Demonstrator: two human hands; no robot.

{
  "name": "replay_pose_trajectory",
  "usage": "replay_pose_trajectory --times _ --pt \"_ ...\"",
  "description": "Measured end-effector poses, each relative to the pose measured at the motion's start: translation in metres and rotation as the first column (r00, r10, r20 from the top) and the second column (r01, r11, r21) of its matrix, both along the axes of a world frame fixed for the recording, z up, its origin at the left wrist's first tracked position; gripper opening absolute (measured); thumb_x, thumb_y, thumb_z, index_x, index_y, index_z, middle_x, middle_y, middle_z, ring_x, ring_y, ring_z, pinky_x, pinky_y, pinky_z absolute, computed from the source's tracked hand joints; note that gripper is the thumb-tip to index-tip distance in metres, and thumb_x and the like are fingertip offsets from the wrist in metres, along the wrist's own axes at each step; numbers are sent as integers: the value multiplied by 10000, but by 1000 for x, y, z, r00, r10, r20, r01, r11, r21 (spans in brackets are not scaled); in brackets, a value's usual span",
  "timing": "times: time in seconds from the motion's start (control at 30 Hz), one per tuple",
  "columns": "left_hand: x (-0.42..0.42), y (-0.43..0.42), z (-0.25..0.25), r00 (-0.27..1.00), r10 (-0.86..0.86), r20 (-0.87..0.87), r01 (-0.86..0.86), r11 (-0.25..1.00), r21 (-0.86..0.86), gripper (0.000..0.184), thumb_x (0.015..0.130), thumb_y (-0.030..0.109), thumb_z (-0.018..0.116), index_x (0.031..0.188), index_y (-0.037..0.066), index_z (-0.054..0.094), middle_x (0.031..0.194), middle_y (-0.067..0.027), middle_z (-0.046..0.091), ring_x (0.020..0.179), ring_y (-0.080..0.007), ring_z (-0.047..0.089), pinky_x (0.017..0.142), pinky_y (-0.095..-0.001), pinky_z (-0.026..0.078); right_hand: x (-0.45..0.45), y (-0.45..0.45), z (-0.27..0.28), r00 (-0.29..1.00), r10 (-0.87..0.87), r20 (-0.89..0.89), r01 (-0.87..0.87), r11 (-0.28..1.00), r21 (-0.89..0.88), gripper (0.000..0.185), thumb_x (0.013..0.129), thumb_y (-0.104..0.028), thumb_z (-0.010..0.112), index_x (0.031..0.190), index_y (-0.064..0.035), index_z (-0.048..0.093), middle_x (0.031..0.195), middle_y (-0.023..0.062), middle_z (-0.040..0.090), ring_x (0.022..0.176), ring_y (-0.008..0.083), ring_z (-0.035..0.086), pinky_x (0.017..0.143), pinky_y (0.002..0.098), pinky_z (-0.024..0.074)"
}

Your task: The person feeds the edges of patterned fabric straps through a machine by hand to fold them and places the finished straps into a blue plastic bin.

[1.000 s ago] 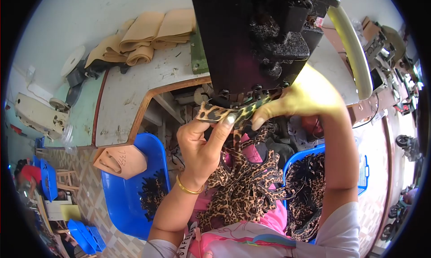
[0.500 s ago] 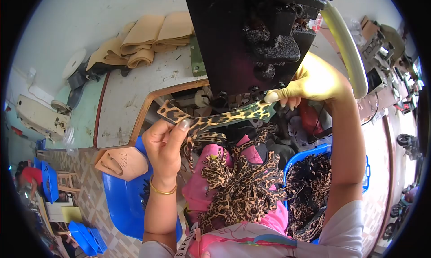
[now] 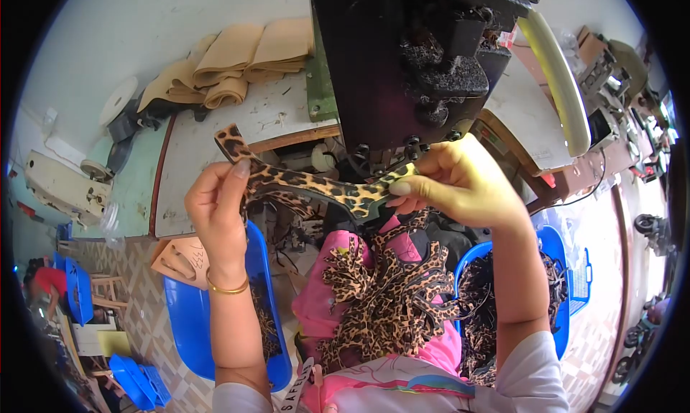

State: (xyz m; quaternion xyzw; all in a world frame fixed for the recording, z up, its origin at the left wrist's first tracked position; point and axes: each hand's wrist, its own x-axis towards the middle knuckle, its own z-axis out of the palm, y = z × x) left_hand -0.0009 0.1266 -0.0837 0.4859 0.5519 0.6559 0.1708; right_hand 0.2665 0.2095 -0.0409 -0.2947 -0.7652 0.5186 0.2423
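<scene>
Between both hands stretches a leopard-print strap piece (image 3: pixel 316 186) with dark edges and a pointed widening near its right part. My left hand (image 3: pixel 221 212) pinches it near its left end, which sticks up past the thumb. My right hand (image 3: pixel 453 186) grips the other end between thumb and fingers, just below the black machine head (image 3: pixel 402 68). Another leopard-print length hangs behind the left part of the strap. On my lap, over pink cloth (image 3: pixel 316 280), lies a heap of similar leopard-print straps (image 3: pixel 388 298).
A blue basket (image 3: pixel 557 269) full of leopard-print straps stands at right; another blue basket (image 3: pixel 190 334) is at left, beside a brown card (image 3: pixel 180 260). Folded tan sheets (image 3: pixel 230 57) lie on the worktable (image 3: pixel 198 154). A person in red (image 3: pixel 52 283) bends at far left.
Both hands have moved left with the strap, and my right hand has come down from beside the machine head. The strap's left end now points upward.
</scene>
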Motion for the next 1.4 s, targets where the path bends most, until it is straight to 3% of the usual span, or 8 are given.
replay_pose_trajectory --times 0.1,0.27,0.4,0.53,0.6,0.67,0.73,1.4 --pt "-9 1 4 999 12 -46 -11 1000 14 162 870 67 619 726 3 581 624 72 402 592 -21 292 539 -212 205 -13 -14 -19 980 -177 -94 182 982 43 323 838 -59 689 675 51 433 585 95 619 630 133 674 500 228 521" --pt "-22 -21 4 991 -83 -109 52 963 -266 152 866 87 638 745 0 607 613 56 486 562 -26 382 529 -196 274 -25 -44 -34 898 -389 -205 417 902 115 470 807 42 663 1162 68 357 756 114 664 705 125 664 587 226 521" --pt "16 -37 9 764 -104 -637 -162 924 -346 244 676 124 789 858 13 670 691 -28 612 618 -95 528 581 -223 425 -17 -77 -53 827 -420 -374 469 882 48 680 793 99 624 1368 36 267 854 117 664 784 118 649 681 222 518" --pt "67 -27 18 740 -569 -359 511 822 -251 263 736 51 759 982 8 673 751 -66 656 649 -124 619 567 -241 490 -23 -86 -68 782 -331 -528 344 936 -77 653 792 -19 704 1344 11 356 834 104 678 758 120 659 668 241 537" --pt "74 -21 14 835 -467 -292 453 883 -119 196 796 59 715 975 -9 674 746 -72 666 625 -108 618 551 -228 486 -21 -83 -66 608 -379 -698 154 918 -365 620 839 -76 682 1350 3 340 947 126 662 835 108 635 706 245 524" --pt "83 -18 10 885 -457 -94 448 888 -100 155 846 79 675 961 -24 676 739 -76 675 608 -92 616 540 -216 482 -10 -72 -75 868 -207 -451 265 962 69 282 923 -134 589 1167 4 554 947 112 652 811 108 625 671 230 502" --pt "90 -16 6 847 -485 217 522 835 -174 162 887 110 639 942 -37 679 732 -77 682 599 -75 613 533 -204 479 -7 -83 -87 863 -296 -409 231 952 -202 216 943 -172 564 1030 15 630 835 59 652 707 91 611 615 212 487" --pt "98 -1 -9 947 -311 78 320 933 -162 236 904 148 613 785 -49 664 614 -85 645 488 -53 532 461 -173 410 1 -36 -41 808 -446 -385 345 888 -303 183 929 -125 586 1044 4 643 754 20 635 585 26 545 489 153 414"
